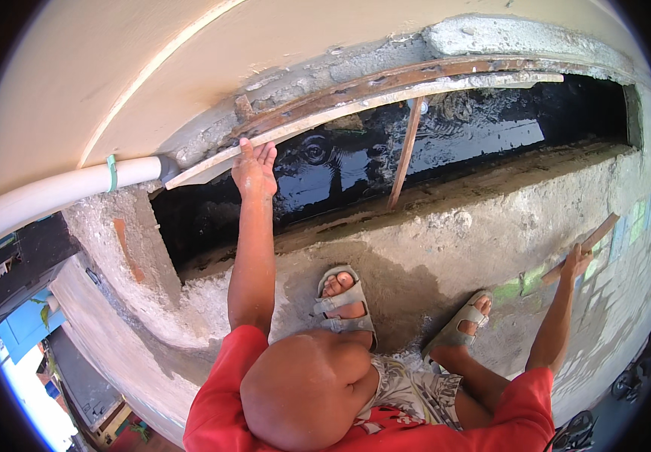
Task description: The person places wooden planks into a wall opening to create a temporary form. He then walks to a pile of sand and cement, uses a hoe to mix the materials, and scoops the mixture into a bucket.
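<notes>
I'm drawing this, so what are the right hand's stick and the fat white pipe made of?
The stick looks like wood: brown, matte, seemingly unpainted, with straight edges. The white pipe is likely plastic, smooth with a soft sheen, though painted metal is possible.

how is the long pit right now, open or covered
The pit is mostly open: dark water shows inside beneath a thin wooden strip; a pale board runs along its far side.

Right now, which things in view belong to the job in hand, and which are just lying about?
Likely the job:
- long pale board, left hand at its edge
- short wooden piece, gripped in right hand
- wooden strip over dark water

Likely just around:
- white pipe, green band
- dark bike-like shapes, lower right
</notes>
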Demonstrator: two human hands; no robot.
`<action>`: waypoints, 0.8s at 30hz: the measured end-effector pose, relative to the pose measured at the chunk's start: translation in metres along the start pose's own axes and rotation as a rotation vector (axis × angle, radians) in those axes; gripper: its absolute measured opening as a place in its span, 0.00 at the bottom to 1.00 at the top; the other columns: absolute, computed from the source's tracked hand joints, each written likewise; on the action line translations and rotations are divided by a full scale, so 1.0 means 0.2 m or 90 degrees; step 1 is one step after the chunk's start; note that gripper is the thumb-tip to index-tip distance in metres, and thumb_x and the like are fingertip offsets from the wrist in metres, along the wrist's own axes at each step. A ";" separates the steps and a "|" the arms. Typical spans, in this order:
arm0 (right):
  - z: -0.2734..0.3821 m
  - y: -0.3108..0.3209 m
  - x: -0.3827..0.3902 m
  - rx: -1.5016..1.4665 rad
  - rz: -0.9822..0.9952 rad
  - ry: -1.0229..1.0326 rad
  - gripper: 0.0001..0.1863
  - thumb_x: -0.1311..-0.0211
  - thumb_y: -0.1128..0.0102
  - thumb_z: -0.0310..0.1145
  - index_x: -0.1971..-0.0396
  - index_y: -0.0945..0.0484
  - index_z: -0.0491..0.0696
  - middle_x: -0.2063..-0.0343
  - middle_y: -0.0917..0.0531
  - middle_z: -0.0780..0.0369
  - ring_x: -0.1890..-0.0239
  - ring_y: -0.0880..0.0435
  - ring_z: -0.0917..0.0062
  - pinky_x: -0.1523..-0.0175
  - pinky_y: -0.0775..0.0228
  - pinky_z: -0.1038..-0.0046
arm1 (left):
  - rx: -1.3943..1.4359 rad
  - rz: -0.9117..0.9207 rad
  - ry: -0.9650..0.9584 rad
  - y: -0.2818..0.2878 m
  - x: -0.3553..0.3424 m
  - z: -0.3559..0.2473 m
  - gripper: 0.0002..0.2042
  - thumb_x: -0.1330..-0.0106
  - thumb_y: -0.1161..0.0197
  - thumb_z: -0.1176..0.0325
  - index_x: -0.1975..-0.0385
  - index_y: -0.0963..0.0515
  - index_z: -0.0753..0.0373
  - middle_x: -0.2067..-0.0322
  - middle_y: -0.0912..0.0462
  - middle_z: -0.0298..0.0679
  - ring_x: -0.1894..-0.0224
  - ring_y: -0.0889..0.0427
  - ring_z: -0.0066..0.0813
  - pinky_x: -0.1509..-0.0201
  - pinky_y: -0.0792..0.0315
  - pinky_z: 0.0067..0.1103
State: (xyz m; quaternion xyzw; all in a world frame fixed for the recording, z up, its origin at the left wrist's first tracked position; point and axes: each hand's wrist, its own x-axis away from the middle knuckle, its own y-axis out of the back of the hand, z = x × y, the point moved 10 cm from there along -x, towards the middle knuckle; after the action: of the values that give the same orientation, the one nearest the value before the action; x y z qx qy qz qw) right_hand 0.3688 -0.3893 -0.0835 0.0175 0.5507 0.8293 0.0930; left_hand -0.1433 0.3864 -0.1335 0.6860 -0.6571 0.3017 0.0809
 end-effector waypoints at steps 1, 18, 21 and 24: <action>0.13 0.00 0.05 -0.105 0.013 -0.010 0.25 0.47 0.45 0.36 0.51 0.34 0.37 0.76 0.26 0.58 0.75 0.27 0.73 0.69 0.35 0.71 | -0.006 -0.001 -0.012 0.00 0.01 -0.01 0.23 0.40 0.40 0.58 0.57 0.39 0.69 0.66 0.23 0.53 0.65 0.20 0.42 0.62 0.23 0.29; 1.83 -0.63 1.90 -0.374 1.085 -0.167 0.15 0.38 0.52 0.37 0.55 0.36 0.44 0.80 0.32 0.67 0.82 0.35 0.83 0.77 0.40 0.80 | -0.067 -0.006 0.020 0.04 0.03 -0.05 0.21 0.42 0.37 0.58 0.61 0.38 0.67 0.67 0.22 0.53 0.70 0.19 0.38 0.69 0.23 0.24; 1.94 -0.73 2.17 -0.535 1.095 -0.443 0.10 0.38 0.54 0.33 0.59 0.36 0.45 0.79 0.31 0.64 0.81 0.33 0.81 0.76 0.37 0.76 | -0.070 0.070 0.050 0.02 0.11 -0.03 0.16 0.40 0.40 0.60 0.62 0.34 0.65 0.65 0.21 0.51 0.71 0.19 0.36 0.70 0.24 0.24; 2.04 -0.83 2.33 -0.701 1.020 -0.557 0.07 0.39 0.54 0.31 0.63 0.37 0.48 0.79 0.30 0.64 0.80 0.31 0.78 0.74 0.36 0.74 | -0.183 0.182 0.081 0.01 0.32 0.01 0.14 0.38 0.42 0.63 0.57 0.31 0.64 0.63 0.21 0.49 0.71 0.20 0.33 0.68 0.25 0.23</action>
State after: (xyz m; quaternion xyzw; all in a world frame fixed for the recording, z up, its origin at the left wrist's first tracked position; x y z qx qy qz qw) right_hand -0.0129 0.1265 -0.1096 0.6267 -0.1534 0.7050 -0.2946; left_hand -0.1478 0.3311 -0.1034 0.5466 -0.7777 0.2563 0.1757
